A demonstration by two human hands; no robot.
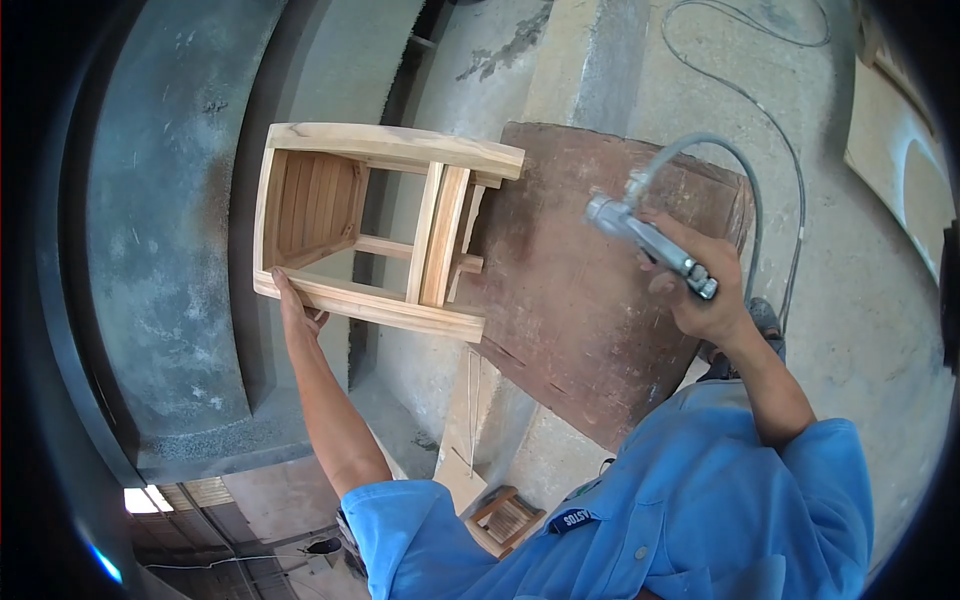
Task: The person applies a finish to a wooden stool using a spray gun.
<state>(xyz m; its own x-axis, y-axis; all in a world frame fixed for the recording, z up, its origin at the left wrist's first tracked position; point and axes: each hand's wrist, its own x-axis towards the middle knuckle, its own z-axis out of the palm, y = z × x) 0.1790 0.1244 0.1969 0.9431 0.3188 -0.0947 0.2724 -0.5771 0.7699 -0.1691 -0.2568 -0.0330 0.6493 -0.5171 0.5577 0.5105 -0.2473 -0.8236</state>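
A bare wooden stool (390,303), pale with a slatted seat, is tilted on its side at the left of the head view. My left hand (294,302) grips the stool's lower corner, fingers closed round the edge. In my right hand (708,278) is a metal spray gun (650,238), its nozzle end pointing towards the stool. The fingers wrap the spray gun's handle, partly blurred. A grey hose (722,142) runs from the gun and curves down behind my right hand.
A worn brown board (570,270) lies on the concrete floor between the stool and my right hand. A grey metal panel (180,240) stands at the left. A thin hose (745,92) loops across the floor. Another small wooden piece (505,520) lies near my left sleeve.
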